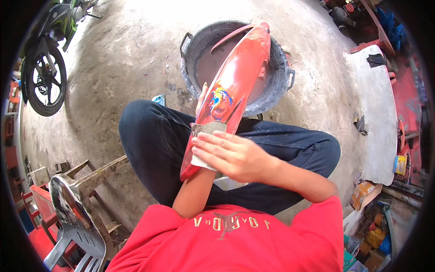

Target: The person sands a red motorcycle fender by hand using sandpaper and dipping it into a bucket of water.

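A long glossy red panel (pixel 244 68), which looks like a motorcycle body part, slants from my lap up over a dark basin (pixel 277 93). Its middle carries a blue, yellow and white swirl decal. My left hand (pixel 202 97) supports it from underneath; only some fingers show along its left edge, the rest being hidden. On the panel's lower part lies a grey piece of sandpaper (pixel 214 127), its edges curling up. Over that sheet my right hand (pixel 231 154) rests with fingers together, pressing it against the red surface.
Murky water fills part of the basin between my knees. A motorcycle (pixel 44 75) stands at the far left. Nearer, a grey plastic chair (pixel 81 222) is beside my left elbow. Along the right lie a pale board (pixel 374 122), a cardboard box (pixel 364 195) and assorted clutter.
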{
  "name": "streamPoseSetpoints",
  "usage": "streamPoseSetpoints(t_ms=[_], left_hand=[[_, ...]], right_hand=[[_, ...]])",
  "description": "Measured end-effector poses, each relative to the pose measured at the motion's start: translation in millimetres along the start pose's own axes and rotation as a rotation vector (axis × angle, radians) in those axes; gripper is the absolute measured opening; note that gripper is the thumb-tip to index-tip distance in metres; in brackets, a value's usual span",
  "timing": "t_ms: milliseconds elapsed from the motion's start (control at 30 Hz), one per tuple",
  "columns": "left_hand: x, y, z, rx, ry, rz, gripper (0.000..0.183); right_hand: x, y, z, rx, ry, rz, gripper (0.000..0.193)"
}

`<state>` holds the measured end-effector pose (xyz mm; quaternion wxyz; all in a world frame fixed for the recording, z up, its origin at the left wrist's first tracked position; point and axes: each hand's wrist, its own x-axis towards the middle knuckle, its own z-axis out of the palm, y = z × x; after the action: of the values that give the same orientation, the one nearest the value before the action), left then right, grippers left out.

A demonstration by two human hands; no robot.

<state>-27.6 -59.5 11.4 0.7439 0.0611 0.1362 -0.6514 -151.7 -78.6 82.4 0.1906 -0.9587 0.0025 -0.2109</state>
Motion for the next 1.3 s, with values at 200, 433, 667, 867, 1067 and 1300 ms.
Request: streamPoseSetpoints(t_ms=[200,433,667,867,1067,1300], left_hand=[[11,28,-13,-0.09,-0.231,-0.056,0.054],[7,14,2,-0.11,-0.217,0.001,0.063],[6,19,-11,-0.107,-0.2,-0.026,0.049],[15,23,-16,-0.196,-0.35,-0.093,0.055],[20,41,-34,-0.003,-0.285,-0.136,0.061],[6,18,6,-0.114,-0.154,-0.013,0.061]], right_hand=[[5,31,-3,-0.131,0.111,0.171,0.041],[-3,57,-13,-0.114,0.145,0.313,0.046],[-8,30,-11,-0.121,0.119,0.009,0.045],[-9,-17,-1,-0.047,0.086,-0.048,0.045],[-1,29,-12,-0.193,0.151,0.164,0.036],[2,56,-19,-0.249,0.144,0.264,0.037]])
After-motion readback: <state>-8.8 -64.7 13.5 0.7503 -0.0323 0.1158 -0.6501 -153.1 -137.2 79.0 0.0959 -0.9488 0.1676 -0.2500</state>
